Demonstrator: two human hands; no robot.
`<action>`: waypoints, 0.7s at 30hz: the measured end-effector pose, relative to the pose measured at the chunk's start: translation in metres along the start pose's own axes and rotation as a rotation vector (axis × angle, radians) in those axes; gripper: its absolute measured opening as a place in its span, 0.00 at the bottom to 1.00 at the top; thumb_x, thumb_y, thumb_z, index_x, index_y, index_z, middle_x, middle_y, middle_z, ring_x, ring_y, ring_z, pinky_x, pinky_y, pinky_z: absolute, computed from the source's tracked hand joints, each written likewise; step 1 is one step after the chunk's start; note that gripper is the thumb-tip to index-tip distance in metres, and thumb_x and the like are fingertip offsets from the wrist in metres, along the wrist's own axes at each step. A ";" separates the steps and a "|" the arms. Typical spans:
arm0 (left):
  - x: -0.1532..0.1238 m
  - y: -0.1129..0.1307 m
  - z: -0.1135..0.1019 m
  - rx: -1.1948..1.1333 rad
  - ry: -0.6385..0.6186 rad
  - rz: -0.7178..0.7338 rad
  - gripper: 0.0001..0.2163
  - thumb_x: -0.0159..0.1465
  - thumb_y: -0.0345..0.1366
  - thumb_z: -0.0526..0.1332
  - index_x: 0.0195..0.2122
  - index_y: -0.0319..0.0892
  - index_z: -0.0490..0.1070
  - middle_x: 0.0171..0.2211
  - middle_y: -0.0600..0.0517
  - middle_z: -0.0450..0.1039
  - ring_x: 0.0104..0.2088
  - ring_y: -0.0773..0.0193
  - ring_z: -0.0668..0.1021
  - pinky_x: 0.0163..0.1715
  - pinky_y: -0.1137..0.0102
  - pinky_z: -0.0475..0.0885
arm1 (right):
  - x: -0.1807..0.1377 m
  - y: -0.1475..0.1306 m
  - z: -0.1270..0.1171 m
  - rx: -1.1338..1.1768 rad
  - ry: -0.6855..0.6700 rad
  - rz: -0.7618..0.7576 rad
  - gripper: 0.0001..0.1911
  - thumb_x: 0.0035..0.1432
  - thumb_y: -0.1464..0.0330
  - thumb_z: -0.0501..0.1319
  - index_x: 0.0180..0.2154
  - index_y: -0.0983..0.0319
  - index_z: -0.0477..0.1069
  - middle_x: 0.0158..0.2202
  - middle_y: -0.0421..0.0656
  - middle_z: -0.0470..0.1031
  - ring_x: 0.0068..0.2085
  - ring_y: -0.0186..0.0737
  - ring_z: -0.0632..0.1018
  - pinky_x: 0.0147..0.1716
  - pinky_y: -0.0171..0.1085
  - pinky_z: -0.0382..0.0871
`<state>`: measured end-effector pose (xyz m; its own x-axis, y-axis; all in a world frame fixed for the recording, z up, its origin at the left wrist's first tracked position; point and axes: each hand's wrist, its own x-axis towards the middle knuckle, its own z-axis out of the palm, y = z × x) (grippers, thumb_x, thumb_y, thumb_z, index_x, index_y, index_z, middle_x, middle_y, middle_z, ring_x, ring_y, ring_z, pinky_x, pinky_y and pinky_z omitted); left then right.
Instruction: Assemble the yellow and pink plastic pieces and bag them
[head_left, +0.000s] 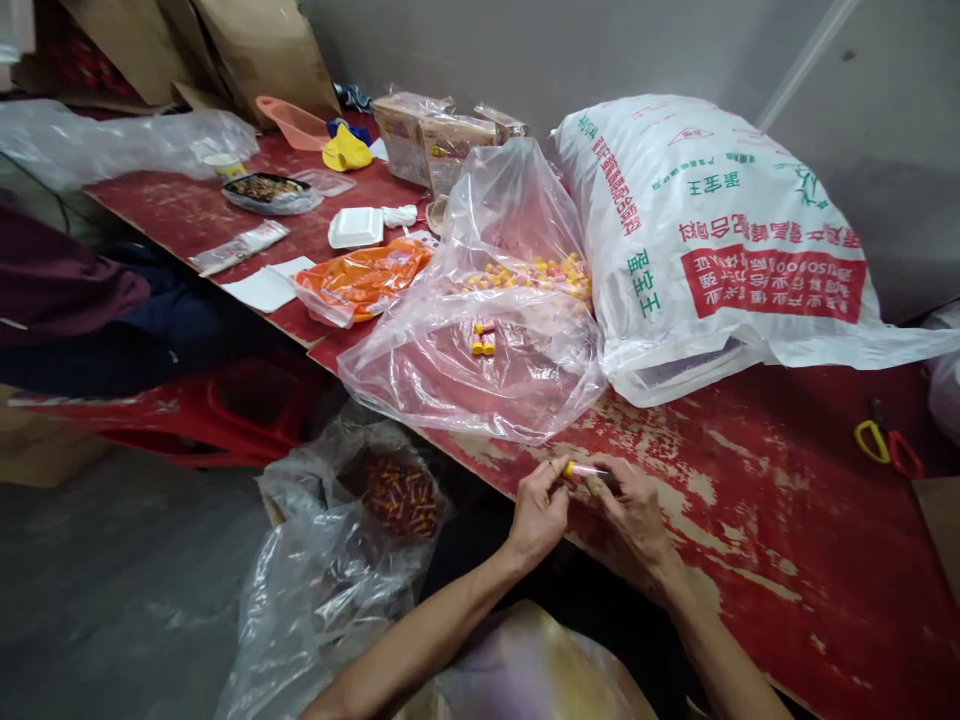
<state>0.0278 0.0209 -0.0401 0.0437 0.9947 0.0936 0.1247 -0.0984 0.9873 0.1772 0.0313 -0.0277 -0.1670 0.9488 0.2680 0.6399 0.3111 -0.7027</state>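
Over the front edge of the red table, both my hands meet at a small tube [581, 470] with a yellow end and a pinkish label. My left hand [538, 508] has its fingertips closed at the yellow end. The other end, which looks dark, is gripped by my right hand [636, 510], whose fingers partly cover it. Just beyond, a clear plastic bag [465, 385] lies open on the table, holding many yellow-ended pieces [540, 275]. A few similar small tubes [484, 342] sit together nearer its mouth.
A large white printed sack [712, 220] stands behind on the right. Scissors [889, 447] lie at the far right. An orange plastic bag [364, 280], a white foam box [356, 228] and a food tray [270, 192] are leftward. Below left, another bag holds tubes [401, 495]. Someone sits by a red stool [202, 415].
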 end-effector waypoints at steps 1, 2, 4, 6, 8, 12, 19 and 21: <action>-0.005 -0.002 0.006 -0.024 -0.015 -0.021 0.22 0.54 0.21 0.51 0.48 0.39 0.72 0.40 0.48 0.74 0.41 0.63 0.76 0.45 0.68 0.71 | -0.003 0.003 -0.002 -0.035 -0.041 -0.028 0.10 0.61 0.63 0.53 0.39 0.60 0.70 0.35 0.44 0.75 0.35 0.40 0.75 0.35 0.37 0.68; -0.009 -0.004 0.011 -0.046 -0.030 -0.041 0.22 0.54 0.21 0.51 0.47 0.39 0.73 0.40 0.48 0.74 0.42 0.62 0.76 0.46 0.67 0.71 | -0.007 0.007 -0.004 -0.065 -0.083 -0.050 0.10 0.62 0.63 0.53 0.39 0.60 0.70 0.34 0.44 0.75 0.34 0.40 0.76 0.34 0.37 0.68; -0.014 -0.008 0.021 -0.084 -0.043 -0.096 0.21 0.54 0.21 0.51 0.46 0.38 0.74 0.41 0.48 0.75 0.42 0.62 0.76 0.46 0.68 0.71 | -0.013 0.013 -0.010 -0.113 -0.147 -0.071 0.11 0.62 0.63 0.52 0.38 0.60 0.70 0.32 0.44 0.75 0.31 0.39 0.76 0.31 0.36 0.67; -0.015 -0.011 0.028 -0.141 -0.084 -0.196 0.21 0.53 0.22 0.50 0.46 0.37 0.73 0.39 0.48 0.76 0.38 0.62 0.77 0.41 0.68 0.73 | -0.017 0.018 -0.019 -0.156 -0.201 -0.074 0.12 0.63 0.62 0.51 0.36 0.60 0.69 0.30 0.43 0.75 0.29 0.38 0.75 0.29 0.35 0.66; -0.013 -0.013 0.031 -0.190 -0.178 -0.290 0.23 0.54 0.22 0.50 0.50 0.36 0.70 0.33 0.48 0.77 0.30 0.64 0.78 0.33 0.69 0.75 | -0.018 0.021 -0.029 -0.220 -0.258 -0.087 0.13 0.64 0.61 0.49 0.35 0.60 0.68 0.30 0.43 0.74 0.29 0.38 0.74 0.29 0.34 0.65; -0.006 -0.018 0.023 -0.120 -0.172 -0.223 0.24 0.54 0.23 0.53 0.53 0.40 0.68 0.39 0.47 0.76 0.25 0.68 0.76 0.27 0.72 0.74 | -0.009 0.030 -0.041 -0.564 -0.367 -0.073 0.09 0.63 0.65 0.50 0.32 0.60 0.65 0.29 0.43 0.70 0.29 0.38 0.72 0.26 0.34 0.59; 0.002 -0.019 0.007 -0.183 -0.080 -0.296 0.21 0.57 0.26 0.51 0.52 0.39 0.67 0.44 0.46 0.73 0.24 0.71 0.75 0.21 0.77 0.71 | -0.001 0.036 -0.038 -0.759 -0.561 0.001 0.06 0.62 0.69 0.50 0.35 0.61 0.64 0.32 0.44 0.69 0.29 0.37 0.70 0.26 0.34 0.54; 0.005 -0.016 0.007 -0.208 -0.081 -0.349 0.20 0.58 0.27 0.51 0.52 0.38 0.66 0.43 0.46 0.73 0.24 0.73 0.74 0.20 0.78 0.70 | 0.000 0.033 -0.037 -0.731 -0.553 0.007 0.08 0.62 0.68 0.49 0.33 0.61 0.64 0.31 0.44 0.69 0.29 0.37 0.70 0.27 0.34 0.54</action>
<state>0.0333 0.0278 -0.0564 0.1127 0.9608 -0.2534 -0.0568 0.2608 0.9637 0.2259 0.0397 -0.0268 -0.3759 0.8999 -0.2211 0.9263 0.3720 -0.0609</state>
